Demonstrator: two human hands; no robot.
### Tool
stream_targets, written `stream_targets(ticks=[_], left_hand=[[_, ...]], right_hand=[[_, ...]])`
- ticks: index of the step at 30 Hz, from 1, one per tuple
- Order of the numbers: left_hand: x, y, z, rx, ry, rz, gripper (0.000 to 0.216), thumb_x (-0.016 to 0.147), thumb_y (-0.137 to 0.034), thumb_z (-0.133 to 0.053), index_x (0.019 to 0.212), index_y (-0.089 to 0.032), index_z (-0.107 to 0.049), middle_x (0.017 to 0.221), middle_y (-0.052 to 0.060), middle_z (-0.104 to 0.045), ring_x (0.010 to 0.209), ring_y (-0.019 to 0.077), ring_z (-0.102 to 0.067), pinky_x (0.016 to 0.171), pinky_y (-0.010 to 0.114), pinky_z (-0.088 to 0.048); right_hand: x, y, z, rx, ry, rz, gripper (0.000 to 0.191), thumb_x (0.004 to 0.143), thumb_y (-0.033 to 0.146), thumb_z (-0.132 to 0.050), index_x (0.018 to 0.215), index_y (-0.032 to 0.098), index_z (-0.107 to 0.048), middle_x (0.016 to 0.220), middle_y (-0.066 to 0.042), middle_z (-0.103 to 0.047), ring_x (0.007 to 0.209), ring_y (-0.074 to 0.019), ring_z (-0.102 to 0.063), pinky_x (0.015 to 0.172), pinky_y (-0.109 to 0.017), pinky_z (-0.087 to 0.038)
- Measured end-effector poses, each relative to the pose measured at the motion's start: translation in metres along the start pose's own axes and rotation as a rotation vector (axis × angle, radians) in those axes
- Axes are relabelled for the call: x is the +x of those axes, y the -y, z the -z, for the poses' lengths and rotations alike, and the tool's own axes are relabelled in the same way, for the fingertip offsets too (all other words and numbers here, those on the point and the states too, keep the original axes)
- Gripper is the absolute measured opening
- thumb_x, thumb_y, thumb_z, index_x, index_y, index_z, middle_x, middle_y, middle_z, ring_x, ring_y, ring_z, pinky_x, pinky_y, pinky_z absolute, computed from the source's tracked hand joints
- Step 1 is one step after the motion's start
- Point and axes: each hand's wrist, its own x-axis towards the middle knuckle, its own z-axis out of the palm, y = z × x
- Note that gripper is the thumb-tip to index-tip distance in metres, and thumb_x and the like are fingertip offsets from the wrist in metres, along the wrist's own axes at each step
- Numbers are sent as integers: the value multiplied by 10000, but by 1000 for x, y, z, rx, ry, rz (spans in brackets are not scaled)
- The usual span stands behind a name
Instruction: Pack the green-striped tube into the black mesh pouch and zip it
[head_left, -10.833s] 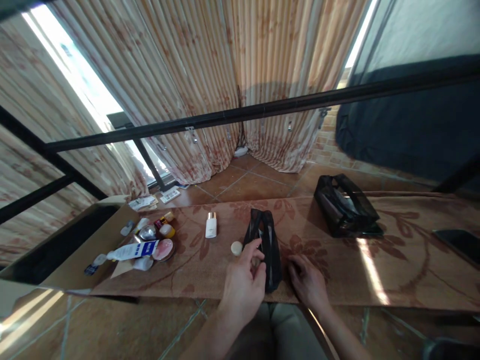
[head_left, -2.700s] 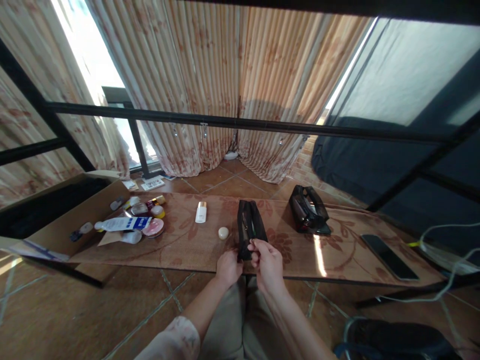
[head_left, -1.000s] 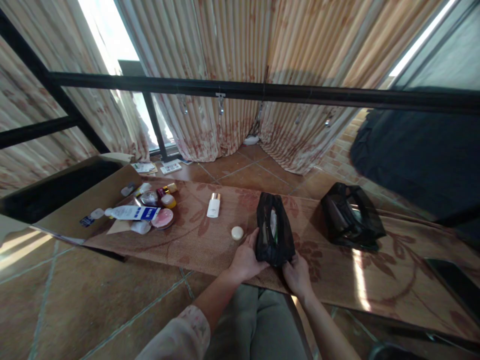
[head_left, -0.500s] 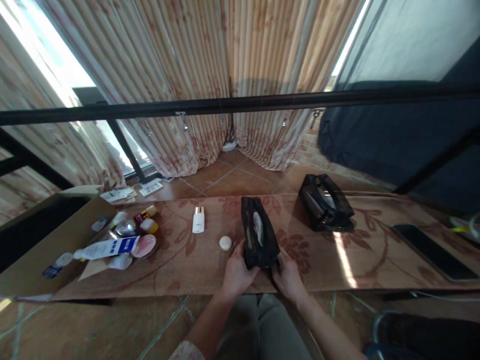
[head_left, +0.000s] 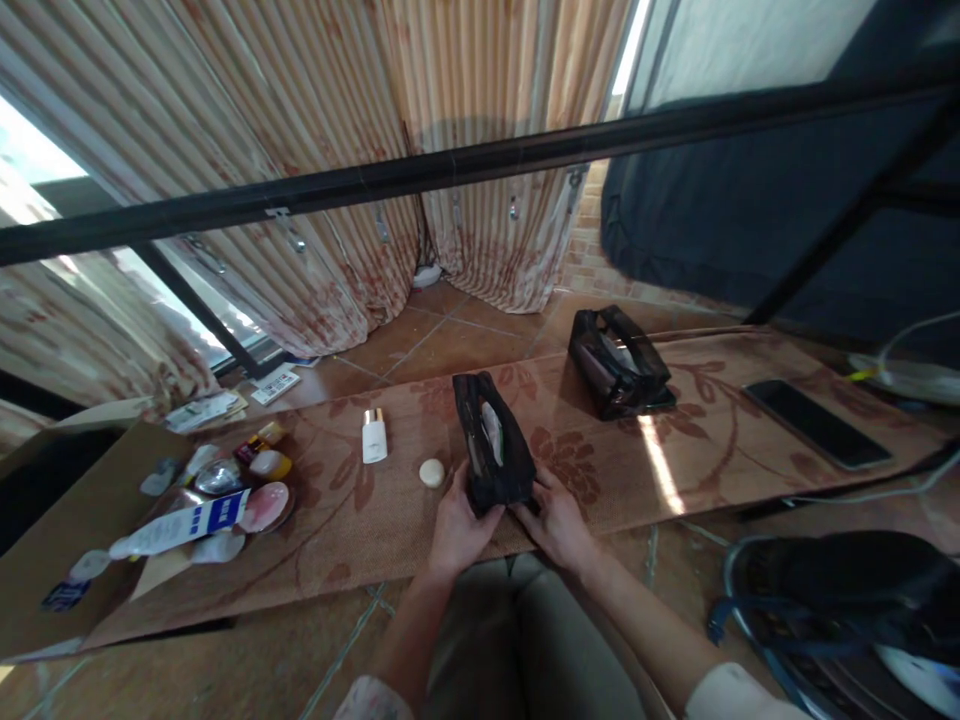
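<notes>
A black mesh pouch [head_left: 510, 478] stands on the cloth in front of me, with something white showing through its top opening. My left hand [head_left: 460, 522] grips its near left side, thumb along the front edge. On the near right corner my right hand [head_left: 559, 525] is closed, its fingertips partly hidden by the pouch. Left of the pouch lies a small round cream-coloured cap or disc [head_left: 431, 473]. Beyond that is a white bottle with a gold cap [head_left: 374, 440]. A second black pouch [head_left: 616, 365], with a see-through side, sits farther back to the right.
At the left, a cardboard box [head_left: 112, 480] lies beside a heap of cosmetics with a white and blue tube [head_left: 180, 523]. A dark phone [head_left: 817, 424] rests on the right of the patterned cloth [head_left: 337, 545]. A black rail [head_left: 450, 168] runs behind the bench, before curtains [head_left: 300, 110].
The view has turned to the right and tilted, so everything sits farther left in it. Both hands stay on the pouch, and the other things keep their places on the cloth.
</notes>
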Motion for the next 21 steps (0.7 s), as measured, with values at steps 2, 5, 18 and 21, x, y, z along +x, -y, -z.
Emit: stream_targets(ticks=[2, 5, 18, 21], left_hand=[[0, -1, 0, -51, 16, 12, 646, 732, -265, -653, 1307, -174, -372, 1214, 96, -582, 1086, 215, -589, 921, 364, -484], [-1, -2, 0, -123, 23, 20, 652, 737, -280, -661, 1305, -176, -359, 1158, 84, -615, 1030, 198, -616, 888, 349, -503], [-4, -8, 4, -167, 17, 41, 702, 739, -394, -680, 1319, -174, -353, 1129, 83, -627, 989, 206, -629, 857, 350, -519], [-4, -7, 3, -148, -4, 32, 698, 755, -399, -665, 1332, -175, -344, 1105, 81, -640, 982, 208, -634, 855, 349, -518]], right_hand=[[-1, -2, -1, 5, 11, 9, 159, 862, 317, -529, 788, 218, -628, 922, -62, -573, 904, -199, -567, 770, -315, -487], [-1, -3, -1, 7, 20, 26, 194, 886, 329, -498, 796, 231, -639, 847, -51, -562, 882, -198, -569, 754, -312, -487], [-4, 8, 5, -9, -53, -8, 318, 853, 434, -542, 642, 210, -463, 757, -20, -504, 705, -150, -528, 628, -266, -442], [-4, 10, 6, -39, -61, -26, 304, 867, 442, -518, 677, 211, -465, 752, -17, -507, 691, -148, -525, 632, -266, -438]])
